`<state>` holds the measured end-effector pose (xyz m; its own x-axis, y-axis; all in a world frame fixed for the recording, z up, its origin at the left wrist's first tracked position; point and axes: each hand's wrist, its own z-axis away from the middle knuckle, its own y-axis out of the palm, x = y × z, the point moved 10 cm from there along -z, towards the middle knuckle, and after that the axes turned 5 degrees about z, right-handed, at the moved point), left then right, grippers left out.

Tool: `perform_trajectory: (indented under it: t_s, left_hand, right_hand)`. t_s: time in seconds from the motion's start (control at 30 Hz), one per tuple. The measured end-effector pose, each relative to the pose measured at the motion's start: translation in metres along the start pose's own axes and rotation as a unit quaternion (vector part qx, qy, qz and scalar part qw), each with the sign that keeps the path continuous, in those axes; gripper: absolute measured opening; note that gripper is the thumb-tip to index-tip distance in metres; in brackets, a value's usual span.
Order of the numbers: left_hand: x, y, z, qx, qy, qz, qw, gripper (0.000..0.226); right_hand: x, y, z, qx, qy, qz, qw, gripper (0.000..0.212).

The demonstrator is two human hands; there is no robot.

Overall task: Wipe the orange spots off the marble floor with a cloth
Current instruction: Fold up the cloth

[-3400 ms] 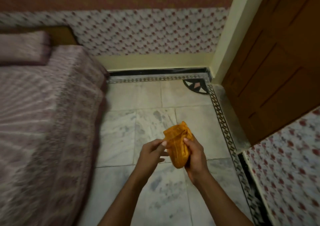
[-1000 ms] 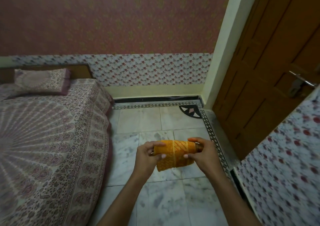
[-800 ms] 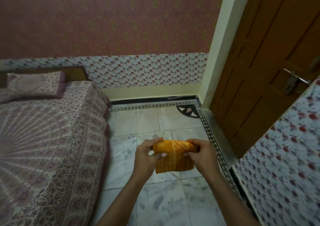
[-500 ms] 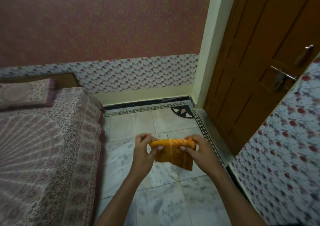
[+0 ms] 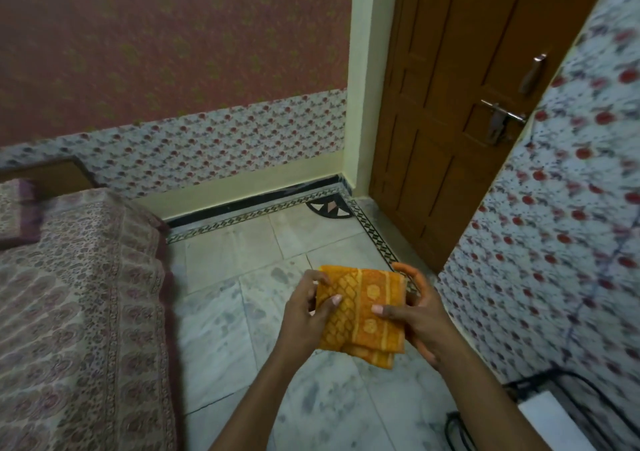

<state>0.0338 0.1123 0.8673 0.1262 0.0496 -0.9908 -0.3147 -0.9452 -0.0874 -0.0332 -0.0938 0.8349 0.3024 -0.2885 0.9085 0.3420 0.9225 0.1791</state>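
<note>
While both hands are gripping the folded orange cloth (image 5: pixel 360 308) up in the air over the marble floor (image 5: pixel 221 329), the person is squaring it into a pad — the left hand (image 5: pixel 306 315) pinching its left edge, the right hand (image 5: pixel 415 319) clamping the right side with the thumb on top. A firm, flat pad is likely what is wanted here: loose layers are hanging at the lower corner and should be tucked in. No orange spots are showing on the tiles in sight, so looking them out comes before kneeling beside the bed (image 5: pixel 76 312).
</note>
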Motion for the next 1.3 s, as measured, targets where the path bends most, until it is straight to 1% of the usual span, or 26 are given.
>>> perform_trajectory:
  t_s: [0.07,0.17,0.27,0.33,0.4,0.43,0.57,0.67,0.73,0.87,0.97,1.1,1.2,1.3]
  left_hand:
    - [0.006,0.017,-0.001,0.016,0.001,-0.014,1.0,0.017]
    - [0.016,0.053,0.002,0.098,-0.024,-0.003,0.995,0.036]
    - [0.021,0.105,0.011,0.207,-0.031,-0.015,0.978,0.055]
    - [0.025,0.146,0.023,0.259,-0.05,-0.023,0.964,0.064]
    - [0.029,0.188,0.037,0.301,-0.075,-0.023,0.95,0.069]
    - [0.03,0.207,0.044,0.316,-0.083,-0.025,0.945,0.07]
    - [0.037,0.286,0.07,0.349,-0.08,-0.053,0.932,0.074]
    - [0.049,0.342,0.084,0.32,-0.079,-0.08,0.941,0.079]
    - [0.06,0.369,0.093,0.291,-0.087,-0.078,0.95,0.077]
    - [0.097,0.426,0.12,0.211,-0.15,-0.053,0.965,0.062]
    - [0.126,0.46,0.139,0.134,-0.193,-0.023,0.972,0.052]
    - [0.169,0.496,0.16,0.073,-0.237,-0.008,0.969,0.05]
    - [0.211,0.519,0.169,0.039,-0.259,0.011,0.965,0.05]
    - [0.272,0.537,0.176,0.004,-0.293,0.028,0.956,0.049]
  right_hand:
    - [-0.003,-0.019,0.011,-0.034,-0.014,0.016,0.999,0.101]
    - [-0.015,-0.059,0.031,-0.117,-0.015,0.009,0.993,0.102]
    - [-0.044,-0.107,0.058,-0.187,0.024,-0.056,0.981,0.091]
    - [-0.056,-0.141,0.08,-0.224,0.032,-0.065,0.972,0.082]
    - [-0.062,-0.179,0.104,-0.266,0.02,-0.055,0.962,0.059]
    - [-0.067,-0.197,0.113,-0.286,0.015,-0.053,0.957,0.052]
    - [-0.086,-0.269,0.141,-0.317,0.005,-0.03,0.948,0.047]
    - [-0.096,-0.324,0.152,-0.31,0.015,0.007,0.951,0.041]
    - [-0.1,-0.353,0.156,-0.302,0.026,0.023,0.953,0.038]
    - [-0.109,-0.425,0.148,-0.246,0.049,0.06,0.966,0.039]
    - [-0.116,-0.472,0.128,-0.186,0.063,0.136,0.971,0.042]
    - [-0.14,-0.519,0.097,-0.142,0.088,0.204,0.965,0.054]
    - [-0.165,-0.546,0.062,-0.118,0.091,0.242,0.959,0.047]
    - [-0.206,-0.567,0.022,-0.088,0.107,0.279,0.95,0.041]
